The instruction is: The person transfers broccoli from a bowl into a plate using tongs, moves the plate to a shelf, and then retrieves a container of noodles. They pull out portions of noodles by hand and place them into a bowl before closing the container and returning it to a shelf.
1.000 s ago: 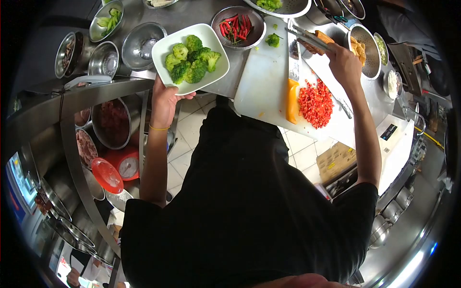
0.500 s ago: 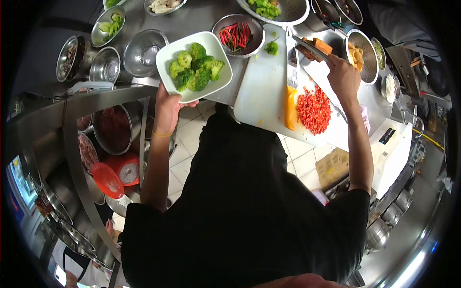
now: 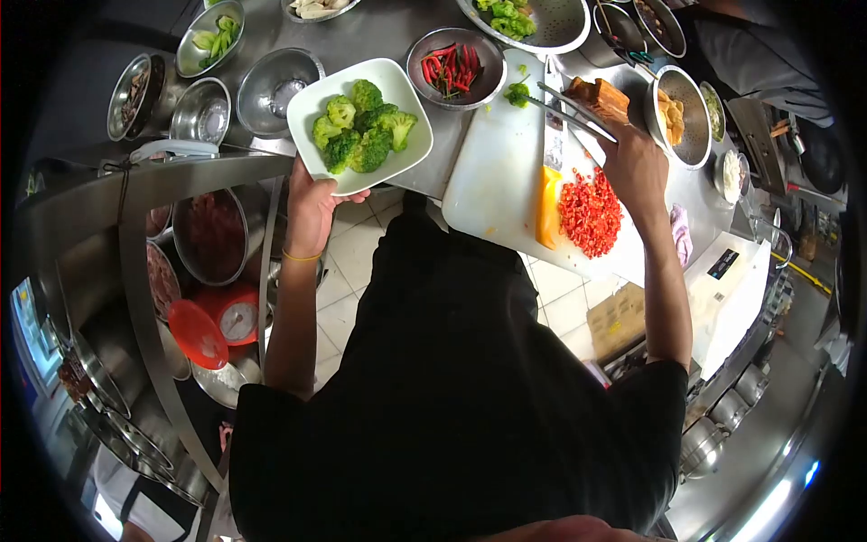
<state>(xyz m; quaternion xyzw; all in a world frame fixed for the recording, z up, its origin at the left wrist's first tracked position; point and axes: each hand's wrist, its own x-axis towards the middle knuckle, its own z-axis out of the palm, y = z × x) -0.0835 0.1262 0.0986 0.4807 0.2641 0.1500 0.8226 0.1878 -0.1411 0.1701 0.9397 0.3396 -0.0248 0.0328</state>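
Note:
My left hand point(image 3: 314, 210) grips the near edge of a white square bowl point(image 3: 397, 168), which holds several broccoli florets point(image 3: 368, 135). In my right hand point(image 3: 636, 167) is a pair of metal tongs point(image 3: 587, 119), its arms apart and pointing left over the far part of the white cutting board point(image 3: 488, 176). Close to the tong tips, a small broccoli floret point(image 3: 517, 95) lies on the board. Nothing shows between the tips. Nearer me on the board are a knife with a yellow handle point(image 3: 547, 210) and a heap of chopped red chili point(image 3: 591, 215).
Behind the board stand a steel bowl of whole red chilies point(image 3: 452, 70) and a colander point(image 3: 564, 34) with greens. Brown food blocks point(image 3: 599, 98) and a colander of yellow pieces point(image 3: 692, 135) are right. A metal shelf frame point(image 3: 135, 262) stands left.
The tongs have moved left and nearer me, away from the brown blocks and toward the loose floret, with their arms now visibly apart. The white bowl has shifted slightly left.

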